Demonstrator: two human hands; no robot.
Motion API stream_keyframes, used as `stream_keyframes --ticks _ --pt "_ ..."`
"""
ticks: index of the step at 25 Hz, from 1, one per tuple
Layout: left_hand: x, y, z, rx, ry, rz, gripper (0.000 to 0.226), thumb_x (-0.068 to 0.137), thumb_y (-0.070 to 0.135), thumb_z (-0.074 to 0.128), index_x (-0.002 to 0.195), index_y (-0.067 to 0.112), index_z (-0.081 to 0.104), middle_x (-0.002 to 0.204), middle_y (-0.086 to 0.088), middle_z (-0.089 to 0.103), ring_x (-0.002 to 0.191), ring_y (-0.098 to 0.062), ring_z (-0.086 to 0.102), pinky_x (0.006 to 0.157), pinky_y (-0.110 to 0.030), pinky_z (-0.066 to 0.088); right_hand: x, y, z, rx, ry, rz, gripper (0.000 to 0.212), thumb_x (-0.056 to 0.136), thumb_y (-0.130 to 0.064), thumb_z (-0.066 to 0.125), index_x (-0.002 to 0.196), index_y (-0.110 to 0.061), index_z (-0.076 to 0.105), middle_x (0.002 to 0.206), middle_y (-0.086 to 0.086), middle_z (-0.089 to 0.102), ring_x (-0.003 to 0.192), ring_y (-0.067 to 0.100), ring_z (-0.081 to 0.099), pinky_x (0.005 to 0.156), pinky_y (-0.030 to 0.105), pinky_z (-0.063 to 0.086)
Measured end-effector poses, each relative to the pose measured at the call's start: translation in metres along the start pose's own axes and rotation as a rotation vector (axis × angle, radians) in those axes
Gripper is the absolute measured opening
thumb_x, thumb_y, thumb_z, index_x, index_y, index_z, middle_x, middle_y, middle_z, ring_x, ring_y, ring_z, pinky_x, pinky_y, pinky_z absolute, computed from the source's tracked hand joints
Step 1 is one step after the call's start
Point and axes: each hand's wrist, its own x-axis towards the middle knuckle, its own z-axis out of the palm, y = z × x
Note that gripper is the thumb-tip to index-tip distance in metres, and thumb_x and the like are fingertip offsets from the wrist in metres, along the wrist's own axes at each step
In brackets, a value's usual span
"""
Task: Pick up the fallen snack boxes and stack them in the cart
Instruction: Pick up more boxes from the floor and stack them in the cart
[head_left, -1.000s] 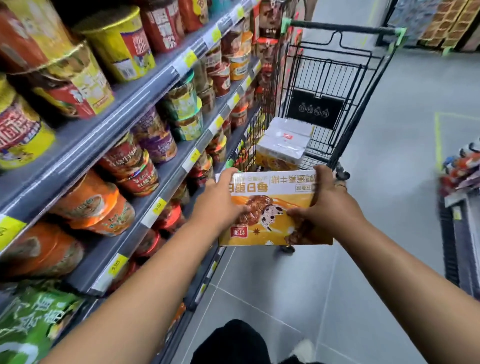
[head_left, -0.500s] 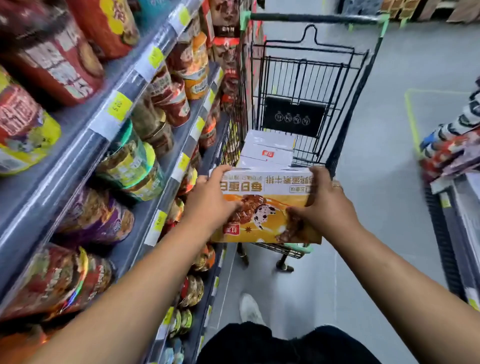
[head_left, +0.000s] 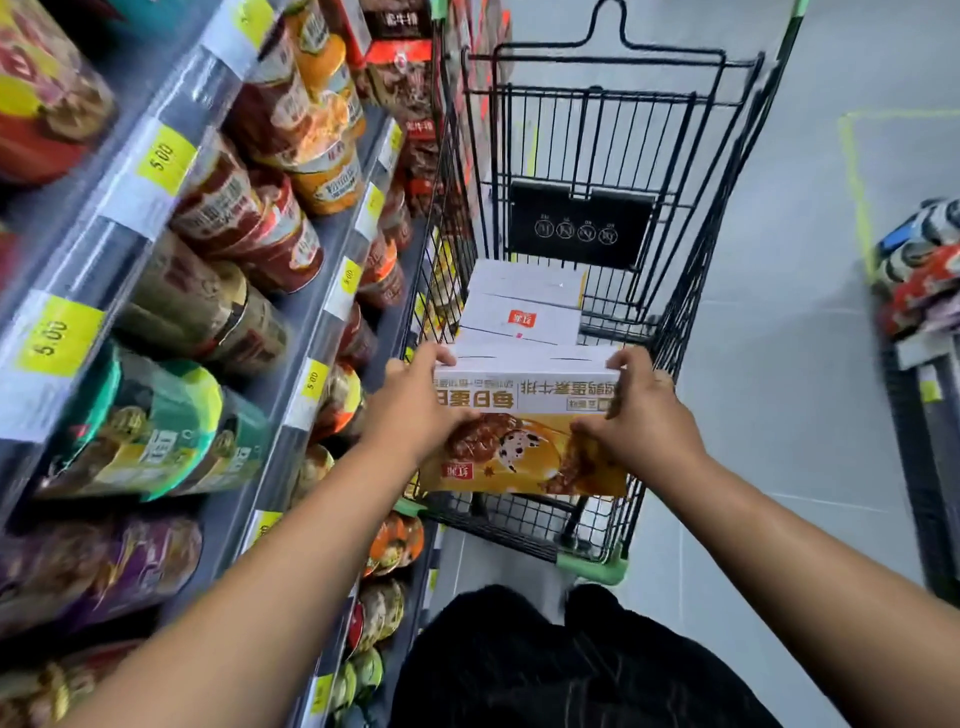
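Note:
A yellow and white snack box (head_left: 524, 436) with a food picture is held between both hands over the near end of the black wire cart (head_left: 691, 291). My left hand (head_left: 415, 410) grips its left end and my right hand (head_left: 641, 421) grips its right end. Inside the cart lie two white snack boxes (head_left: 519, 306), stacked flat against the left wall, just beyond the held box. The cart's near rim has green corner bumpers (head_left: 597, 564).
Grey store shelves (head_left: 156, 208) packed with instant noodle cups and yellow price tags run along the left, close to the cart. Another display (head_left: 919, 291) of packaged goods stands at the right edge. Grey floor tiles lie between them.
I have stepped closer to the cart. The held box has moved forward and now hangs over the cart's near end, next to the stacked boxes.

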Motion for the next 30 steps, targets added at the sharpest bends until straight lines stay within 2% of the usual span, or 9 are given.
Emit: stream_keyframes --ticks 3,9,11,13,14,16,19,24,30 --pt "0.016 0.000 0.010 0.045 -0.029 -0.030 0.054 0.069 0.048 0.082 0.098 0.038 0.037 0.109 -0.003 0.047 0.082 -0.024 0.060 0.075 -0.035 0.050 0.017 0.004 0.004 0.015 -0.038 0.010 0.052 0.077 -0.027 0.075 0.111 -0.027 0.035 0.117 0.010 0.047 0.088 0.030 0.059 0.072 0.032 0.045" --pt "0.048 -0.010 0.033 0.087 -0.112 -0.040 0.049 0.070 0.049 0.081 0.097 0.033 0.044 0.112 -0.003 0.048 0.092 -0.025 0.060 0.086 -0.035 0.050 0.043 0.019 0.034 0.072 -0.099 0.106 0.043 0.080 -0.037 0.074 0.104 -0.023 0.042 0.113 0.007 0.045 0.088 0.024 0.056 0.076 0.032 0.046" --pt "0.057 -0.014 0.041 0.117 -0.127 -0.024 0.050 0.071 0.053 0.079 0.102 0.031 0.046 0.116 -0.005 0.049 0.099 -0.027 0.061 0.087 -0.035 0.049 0.049 0.020 0.047 0.077 -0.107 0.141 0.045 0.079 -0.044 0.074 0.106 -0.022 0.045 0.117 0.008 0.047 0.089 0.019 0.049 0.073 0.030 0.040" --pt "0.068 -0.019 0.050 0.116 -0.159 -0.002 0.060 0.075 0.057 0.074 0.119 0.030 0.044 0.124 -0.008 0.049 0.108 -0.030 0.058 0.088 -0.036 0.046 0.059 0.021 0.060 0.072 -0.096 0.141 0.046 0.079 -0.048 0.073 0.105 -0.022 0.045 0.123 0.012 0.049 0.091 0.018 0.044 0.072 0.029 0.036" --pt "0.074 -0.022 0.054 0.074 -0.173 -0.011 0.067 0.078 0.058 0.070 0.130 0.030 0.040 0.129 -0.011 0.048 0.112 -0.032 0.055 0.089 -0.036 0.045 0.063 0.021 0.066 0.070 -0.096 0.133 0.046 0.080 -0.048 0.072 0.107 -0.023 0.045 0.125 0.015 0.049 0.092 0.019 0.045 0.072 0.030 0.037" --pt "0.087 -0.030 0.065 0.021 -0.177 -0.025 0.075 0.084 0.057 0.064 0.144 0.029 0.029 0.134 -0.016 0.047 0.117 -0.036 0.051 0.093 -0.038 0.042 0.070 0.020 0.078 0.076 -0.126 0.138 0.053 0.082 -0.044 0.071 0.124 -0.026 0.043 0.126 0.020 0.046 0.094 0.027 0.051 0.077 0.033 0.043" --pt "0.104 -0.043 0.076 0.117 -0.188 -0.001 0.081 0.085 0.055 0.063 0.149 0.025 0.023 0.135 -0.018 0.047 0.123 -0.038 0.045 0.101 -0.041 0.037 0.080 0.020 0.095 0.036 -0.164 0.186 0.073 0.084 -0.044 0.070 0.145 -0.037 0.031 0.130 0.024 0.043 0.113 0.037 0.051 0.095 0.037 0.043" --pt "0.130 -0.062 0.097 0.141 -0.288 -0.004 0.075 0.086 0.048 0.066 0.146 0.026 0.028 0.136 -0.020 0.043 0.122 -0.039 0.041 0.102 -0.041 0.035 0.090 0.019 0.128 0.078 -0.314 0.284 0.081 0.087 -0.047 0.065 0.152 -0.039 0.018 0.145 0.025 0.029 0.131 0.039 0.039 0.106 0.039 0.037" --pt "0.151 -0.077 0.126 0.181 -0.304 -0.008 0.064 0.089 0.043 0.065 0.142 0.029 0.033 0.137 -0.016 0.038 0.126 -0.035 0.035 0.099 -0.043 0.041 0.096 0.027 0.157 0.162 -0.411 0.320 0.080 0.091 -0.048 0.059 0.153 -0.039 0.009 0.156 0.023 0.018 0.140 0.037 0.031 0.105 0.033 0.034"
